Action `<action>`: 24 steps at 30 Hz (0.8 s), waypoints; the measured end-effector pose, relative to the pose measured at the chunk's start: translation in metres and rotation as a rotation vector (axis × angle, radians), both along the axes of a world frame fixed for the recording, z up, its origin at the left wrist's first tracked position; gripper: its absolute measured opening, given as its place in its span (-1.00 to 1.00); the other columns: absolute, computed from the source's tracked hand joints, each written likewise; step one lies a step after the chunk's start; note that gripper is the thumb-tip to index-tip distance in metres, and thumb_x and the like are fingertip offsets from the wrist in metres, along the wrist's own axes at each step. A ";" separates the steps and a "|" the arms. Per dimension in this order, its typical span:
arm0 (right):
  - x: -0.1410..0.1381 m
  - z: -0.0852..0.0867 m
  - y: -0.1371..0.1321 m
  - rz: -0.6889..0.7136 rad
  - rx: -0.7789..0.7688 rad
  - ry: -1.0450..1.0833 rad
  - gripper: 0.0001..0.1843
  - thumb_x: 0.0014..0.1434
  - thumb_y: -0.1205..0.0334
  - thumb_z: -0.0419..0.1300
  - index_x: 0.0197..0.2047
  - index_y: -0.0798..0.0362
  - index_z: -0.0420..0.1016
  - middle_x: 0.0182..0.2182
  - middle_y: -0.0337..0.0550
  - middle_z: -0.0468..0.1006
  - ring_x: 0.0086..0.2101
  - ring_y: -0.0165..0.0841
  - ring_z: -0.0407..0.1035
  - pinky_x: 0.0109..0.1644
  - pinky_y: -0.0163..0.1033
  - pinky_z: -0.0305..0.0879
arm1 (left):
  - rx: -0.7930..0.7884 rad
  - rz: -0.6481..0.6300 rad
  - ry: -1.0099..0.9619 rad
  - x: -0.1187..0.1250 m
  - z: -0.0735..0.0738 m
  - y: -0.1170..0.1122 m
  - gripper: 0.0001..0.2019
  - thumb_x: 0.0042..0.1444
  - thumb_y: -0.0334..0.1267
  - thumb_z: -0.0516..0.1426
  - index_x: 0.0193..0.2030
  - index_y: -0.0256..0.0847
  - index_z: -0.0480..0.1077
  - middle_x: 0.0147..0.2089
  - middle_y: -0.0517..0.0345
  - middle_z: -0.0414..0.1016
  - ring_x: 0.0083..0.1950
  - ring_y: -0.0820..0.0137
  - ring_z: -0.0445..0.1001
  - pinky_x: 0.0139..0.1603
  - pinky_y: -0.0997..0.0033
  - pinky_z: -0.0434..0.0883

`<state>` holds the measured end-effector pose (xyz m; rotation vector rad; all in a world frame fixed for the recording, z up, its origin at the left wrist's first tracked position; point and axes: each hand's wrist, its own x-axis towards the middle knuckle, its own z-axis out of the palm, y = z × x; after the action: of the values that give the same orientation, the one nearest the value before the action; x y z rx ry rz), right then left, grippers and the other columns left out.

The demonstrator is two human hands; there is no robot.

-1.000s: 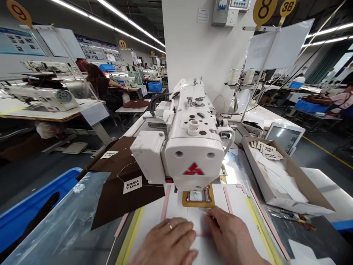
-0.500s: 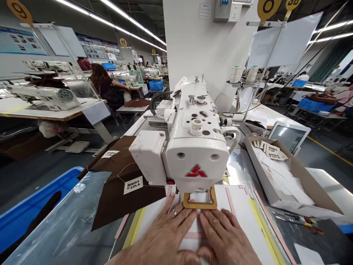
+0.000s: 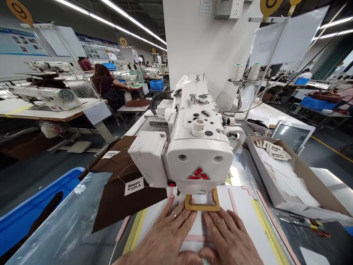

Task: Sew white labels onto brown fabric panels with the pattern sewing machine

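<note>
Both palms are down below the head of a white sewing machine (image 3: 200, 151). My left hand (image 3: 173, 230), with a ring on one finger, lies flat on a white sheet (image 3: 151, 217) marked with pink and yellow strips. Its fingertips reach the left front edge of a brass-coloured clamp frame (image 3: 202, 207). Spread out on the same sheet, my right hand (image 3: 227, 232) has its fingertips at the frame's right front edge. The thumbs come close together near the bottom. Whatever lies under the machine head is mostly hidden.
Brown fabric pieces (image 3: 110, 206) with a white printed label (image 3: 134, 186) lie left of the machine. At right stand a cardboard box (image 3: 328, 184) of labels and paper, snips (image 3: 314, 223) and a screen (image 3: 292, 136). A blue bin (image 3: 16, 221) is at lower left.
The view has shifted slightly, so the machine and box appear a little further right. Both hands keep nearly the same place against the clamp frame, the right one marginally further right.
</note>
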<state>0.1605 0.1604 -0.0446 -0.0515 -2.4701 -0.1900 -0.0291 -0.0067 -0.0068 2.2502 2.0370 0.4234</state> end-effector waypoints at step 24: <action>-0.012 -0.002 0.010 0.184 0.040 -0.142 -0.18 0.42 -0.26 0.09 0.35 0.35 0.37 0.37 0.19 0.36 0.46 0.04 -0.03 0.53 0.17 -0.13 | 0.051 -0.029 0.017 -0.010 -0.016 0.002 0.15 0.18 0.53 0.08 0.64 -0.15 -0.29 0.55 -0.13 0.12 0.54 -0.03 0.16 0.60 -0.11 -0.14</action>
<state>0.1486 0.1703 -0.0464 0.2130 -2.5933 -0.1681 -0.0392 -0.0052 -0.0226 2.3178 2.0218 0.4607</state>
